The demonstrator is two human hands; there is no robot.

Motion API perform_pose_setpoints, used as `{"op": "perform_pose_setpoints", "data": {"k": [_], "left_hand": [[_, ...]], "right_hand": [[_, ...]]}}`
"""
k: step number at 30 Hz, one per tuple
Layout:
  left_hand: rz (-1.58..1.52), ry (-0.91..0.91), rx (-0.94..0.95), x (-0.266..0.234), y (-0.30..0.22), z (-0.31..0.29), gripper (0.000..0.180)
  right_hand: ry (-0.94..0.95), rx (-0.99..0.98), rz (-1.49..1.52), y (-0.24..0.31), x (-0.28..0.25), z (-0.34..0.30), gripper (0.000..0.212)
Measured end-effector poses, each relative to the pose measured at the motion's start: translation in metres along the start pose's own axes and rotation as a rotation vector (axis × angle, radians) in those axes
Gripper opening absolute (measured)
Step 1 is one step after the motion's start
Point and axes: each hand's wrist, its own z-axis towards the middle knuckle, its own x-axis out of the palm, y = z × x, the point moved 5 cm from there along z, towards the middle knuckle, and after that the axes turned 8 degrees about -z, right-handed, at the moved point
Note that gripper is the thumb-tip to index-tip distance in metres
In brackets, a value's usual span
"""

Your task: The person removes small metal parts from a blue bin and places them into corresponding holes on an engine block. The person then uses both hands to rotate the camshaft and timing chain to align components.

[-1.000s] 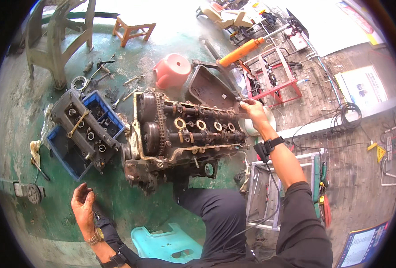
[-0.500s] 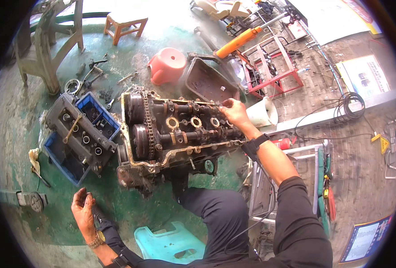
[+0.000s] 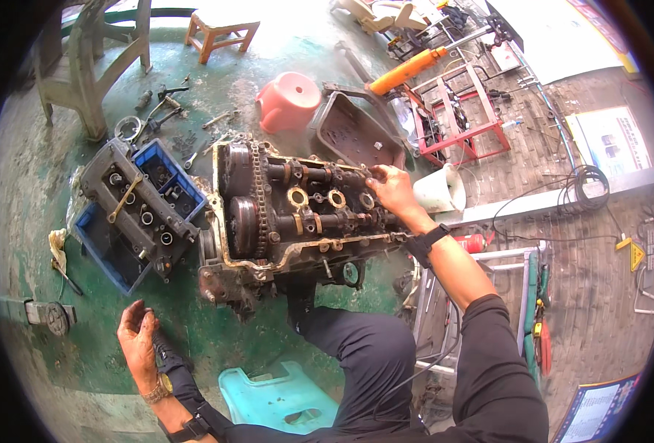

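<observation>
Right hand (image 3: 393, 190) has moved inward since one second ago, from beyond the engine's right end to its far right corner; fingers bent downward, grasp cannot be determined. Engine (image 3: 317, 198) sits above the green floor (image 3: 194, 325), before the knee (image 3: 375, 340): two camshafts (image 3: 288, 223), one chain (image 3: 262, 196). Left hand (image 3: 140, 343), half-curled and loose, is near the blue tray (image 3: 104, 267). One grey cover (image 3: 157, 227) carries one wrench (image 3: 125, 199).

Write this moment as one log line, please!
Right hand: near engine end opposite chain | Left hand: apart from engine | Wrench: on grey cover | Grey cover: across blue bin
</observation>
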Motion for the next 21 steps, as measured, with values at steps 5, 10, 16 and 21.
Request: {"op": "perform_pose_setpoints", "data": {"k": [5, 10, 16, 21], "left_hand": [[-0.013, 0.016, 0.026, 0.001, -0.001, -0.001, 0.038], [-0.01, 0.002, 0.0, -0.001, -0.001, -0.001, 0.037], [-0.031, 0.009, 0.011, -0.001, -0.001, -0.001, 0.037], [-0.046, 0.005, -0.001, -0.001, 0.002, -0.002, 0.037]], "right_hand": [[0.125, -0.097, -0.109, 0.006, -0.005, -0.001, 0.039], [0.191, -0.078, -0.039, 0.002, -0.007, 0.004, 0.05], [0.322, -0.159, -0.003, -0.012, 0.003, 0.017, 0.057], [0.401, -0.222, -0.088, -0.012, 0.009, 0.019, 0.055]]}}
